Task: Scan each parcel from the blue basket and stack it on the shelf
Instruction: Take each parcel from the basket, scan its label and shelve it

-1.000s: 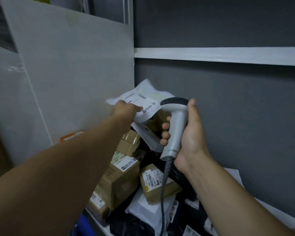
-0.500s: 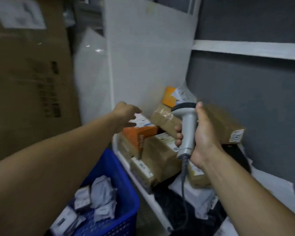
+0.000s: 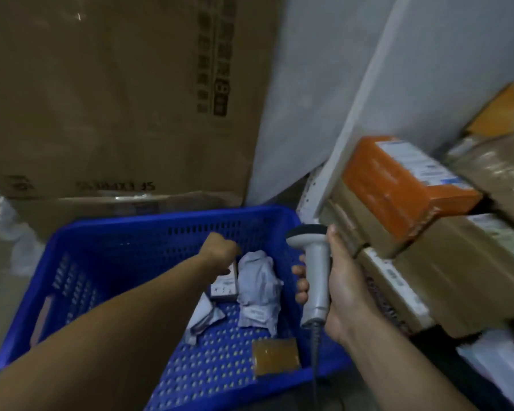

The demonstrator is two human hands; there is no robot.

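Observation:
The blue basket (image 3: 107,247) stands on the floor at lower left. In it lie a crumpled grey bag parcel (image 3: 258,283), a small labelled box parcel (image 3: 223,289), a flat grey bag (image 3: 204,318) and a brown padded parcel (image 3: 275,355). My left hand (image 3: 220,250) reaches down into the basket just above the small box; its fingers are hidden behind the hand. My right hand (image 3: 341,286) grips the grey barcode scanner (image 3: 315,271) upright at the basket's right rim. On the shelf at right, stacked parcels include an orange box (image 3: 398,188).
A large cardboard carton (image 3: 116,84) stands behind the basket. The shelf's white side panel (image 3: 356,114) leans between basket and stack. Brown boxes (image 3: 445,268) fill the shelf beside my right hand. The scanner cable (image 3: 315,366) hangs over the basket's front corner.
My left hand let go of a white bag parcel on the shelf pile and came down into the basket. My view swung left and down. The right hand kept hold of the scanner.

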